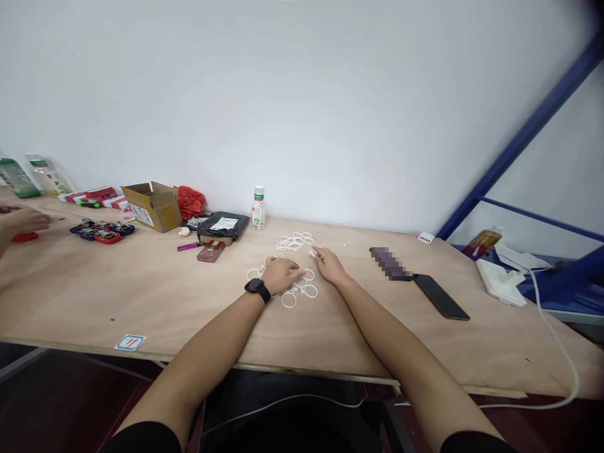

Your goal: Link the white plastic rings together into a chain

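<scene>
My left hand [282, 274], with a black watch on the wrist, rests fingers curled on a heap of white plastic rings [302, 290] on the plywood table [141, 296]. My right hand [329, 264] lies just to its right, its fingertips pinched on a small white piece [312, 253]. A second heap of white rings [295, 241] lies farther back, a short way beyond both hands.
Two dark phones [441, 296] lie to the right. A white bottle [257, 207], black bag [223, 225], cardboard box [151, 205], red bag, lighter and small red box sit behind. Another person's hand [23, 221] is at far left near colourful parts. A blue frame stands right.
</scene>
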### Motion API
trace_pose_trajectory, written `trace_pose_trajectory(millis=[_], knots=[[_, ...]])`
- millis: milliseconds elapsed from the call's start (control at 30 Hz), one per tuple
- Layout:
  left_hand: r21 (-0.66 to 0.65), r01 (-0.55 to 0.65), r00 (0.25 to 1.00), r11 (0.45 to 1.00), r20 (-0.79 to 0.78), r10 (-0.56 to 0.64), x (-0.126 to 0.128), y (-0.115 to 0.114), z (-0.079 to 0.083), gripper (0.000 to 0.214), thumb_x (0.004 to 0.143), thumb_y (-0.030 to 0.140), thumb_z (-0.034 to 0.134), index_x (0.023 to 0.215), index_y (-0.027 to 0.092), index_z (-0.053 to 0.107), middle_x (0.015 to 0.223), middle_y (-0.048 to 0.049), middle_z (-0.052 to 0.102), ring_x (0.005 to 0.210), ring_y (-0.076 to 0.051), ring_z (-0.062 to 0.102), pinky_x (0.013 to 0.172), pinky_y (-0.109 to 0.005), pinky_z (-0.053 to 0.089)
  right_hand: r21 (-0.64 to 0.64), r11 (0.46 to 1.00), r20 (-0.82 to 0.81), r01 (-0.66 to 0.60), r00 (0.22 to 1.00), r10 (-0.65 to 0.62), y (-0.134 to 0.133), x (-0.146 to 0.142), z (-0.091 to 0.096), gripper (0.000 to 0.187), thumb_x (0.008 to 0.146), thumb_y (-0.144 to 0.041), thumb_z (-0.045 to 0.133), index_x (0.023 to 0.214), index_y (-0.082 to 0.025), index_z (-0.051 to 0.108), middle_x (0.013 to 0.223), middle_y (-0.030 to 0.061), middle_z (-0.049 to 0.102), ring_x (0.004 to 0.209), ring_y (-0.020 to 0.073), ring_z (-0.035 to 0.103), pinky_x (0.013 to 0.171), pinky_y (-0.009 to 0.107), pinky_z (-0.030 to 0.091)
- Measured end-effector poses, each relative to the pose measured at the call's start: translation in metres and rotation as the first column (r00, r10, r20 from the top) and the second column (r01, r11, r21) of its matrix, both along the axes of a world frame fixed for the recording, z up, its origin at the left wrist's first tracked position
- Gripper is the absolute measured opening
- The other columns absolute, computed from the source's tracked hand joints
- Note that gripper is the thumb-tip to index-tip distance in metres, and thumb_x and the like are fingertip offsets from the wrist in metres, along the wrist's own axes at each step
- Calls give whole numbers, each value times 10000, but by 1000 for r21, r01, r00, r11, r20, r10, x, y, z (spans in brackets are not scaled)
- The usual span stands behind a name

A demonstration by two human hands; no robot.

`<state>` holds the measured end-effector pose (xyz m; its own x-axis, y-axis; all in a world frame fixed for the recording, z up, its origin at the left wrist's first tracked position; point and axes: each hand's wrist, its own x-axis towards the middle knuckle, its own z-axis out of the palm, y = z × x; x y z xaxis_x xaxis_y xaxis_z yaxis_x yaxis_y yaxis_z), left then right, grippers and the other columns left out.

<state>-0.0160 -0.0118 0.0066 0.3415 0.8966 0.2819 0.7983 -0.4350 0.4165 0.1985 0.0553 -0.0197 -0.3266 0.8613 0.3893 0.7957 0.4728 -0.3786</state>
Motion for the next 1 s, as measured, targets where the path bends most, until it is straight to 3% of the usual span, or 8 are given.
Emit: trace_pose_trajectory(millis=[167,367,500,733,833,900,1000], knots=[[113,-60,993,992,106,48,-2,4,-4,314,948,407,459,1112,243,670,1104,-42,706,1060,-202,597,940,-381,306,92,980,-240,-174,952,191,-33,-16,7,327,921,-223,455,1205,-206,615,988,73,617,896,182,585,830,319,465],[166,-16,995,986,99,0,-4,5,-4,267,951,371,478,967,256,717,911,-18,741,909,-185,639,913,-361,343,107,965,-313,-240,913,262,-50,-37,15,207,920,-285,499,1026,-211,661,934,56,656,855,178,594,785,308,458],[209,21,993,978,108,-45,-1,2,-1,262,944,358,494,897,232,720,841,-24,736,834,-180,637,860,-336,378,99,975,-347,-200,911,222,-51,-39,17,191,924,-310,490,895,-206,647,861,42,660,812,175,593,763,300,447],[256,42,984,966,157,-85,1,1,-1,228,932,328,517,872,216,706,840,-23,724,829,-173,631,829,-315,399,62,982,-378,-177,906,187,-52,-42,17,217,925,-344,450,889,-198,606,854,39,651,786,175,581,748,295,442],[220,4,988,976,150,-38,0,4,-3,220,930,323,507,903,230,704,886,-19,723,885,-180,626,863,-328,392,28,988,-438,-153,886,149,-38,-39,12,238,923,-373,444,928,-197,604,838,29,654,769,171,594,735,286,461],[176,6,995,984,98,-24,-1,5,-5,232,927,334,497,909,241,709,918,-22,720,929,-193,613,899,-355,371,22,998,-465,-67,883,70,-23,-33,9,262,936,-360,403,985,-193,599,876,40,662,809,176,610,765,293,474],[123,26,999,992,20,-28,-1,4,-5,280,925,372,473,876,240,715,978,-34,707,987,-214,578,921,-398,332,18,996,-323,87,943,-76,4,-22,3,277,925,-263,387,1081,-190,604,1084,82,649,1014,199,593,917,331,443]])
